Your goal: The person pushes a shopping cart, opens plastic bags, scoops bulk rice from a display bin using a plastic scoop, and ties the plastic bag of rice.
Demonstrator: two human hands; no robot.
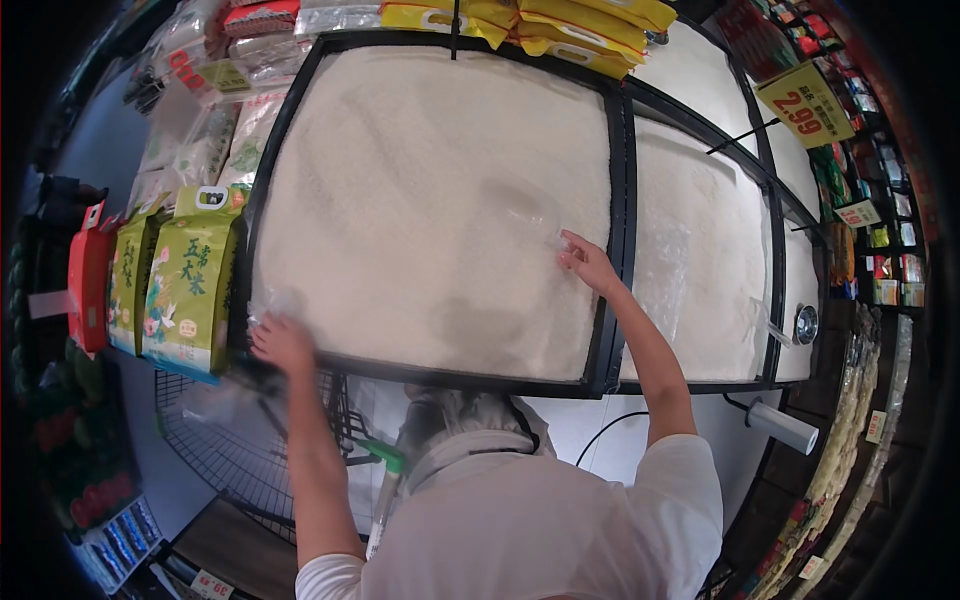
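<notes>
My right hand (588, 262) is over the right side of a wide bin of white rice (420, 180), its fingertips pinched on a bit of clear plastic, which looks like a thin bag (540, 220). At the bin's left edge, my left hand (283, 342) is slightly blurred, its fingers curled at a crumpled piece of clear plastic (278, 302). Whether both pieces belong to one bag I cannot tell. The rice surface is smooth, with shadows on it.
Green rice packs (195, 280) stand left of the bin, and yellow bags (580, 35) lie behind it. More rice fills the right-hand bin (690, 230), where clear plastic lies. A metal scoop (805, 325) is farther right. A wire cart (230, 440) stands below left. Price signs (805, 105) stick up.
</notes>
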